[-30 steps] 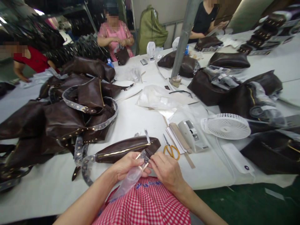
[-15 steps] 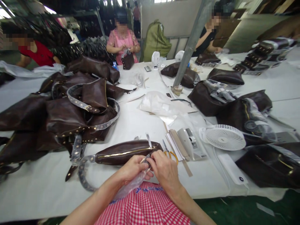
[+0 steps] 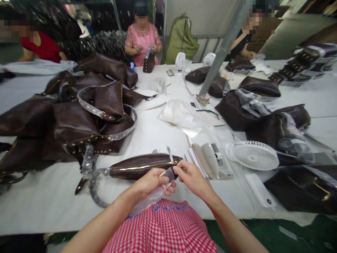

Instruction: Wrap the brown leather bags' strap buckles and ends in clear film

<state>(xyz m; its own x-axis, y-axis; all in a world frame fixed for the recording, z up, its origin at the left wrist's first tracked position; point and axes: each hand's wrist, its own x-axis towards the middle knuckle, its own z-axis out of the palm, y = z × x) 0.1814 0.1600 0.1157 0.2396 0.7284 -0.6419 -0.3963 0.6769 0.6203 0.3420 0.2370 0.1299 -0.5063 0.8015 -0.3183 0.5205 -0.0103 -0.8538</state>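
Clear plastic sleeve (image 3: 152, 197) is held at the near edge of the white table (image 3: 147, 140), hanging over the red-checked apron (image 3: 160, 228); a small dark piece (image 3: 171, 174) shows at its upper end, not identifiable. Sleeve should handle light, limp and slippery, likely easy to tear; best taken by a doubled edge with flat finger pads, not nails. Dark piece looks leather-like, so probably stiffer and the better anchor. Left hand (image 3: 155, 182): film clamped between thumb and fingers, palm turned partly up, forearm angled in from near left. Right hand (image 3: 192, 175): thumb and index in a narrow pinch on the film's upper edge, knuckles up, wrist bent inward; whether the dark piece is caught too can't be told. Dark brown zippered bag (image 3: 137, 168) lies just beyond, its film-wrapped handle (image 3: 96, 189) looped to the left.
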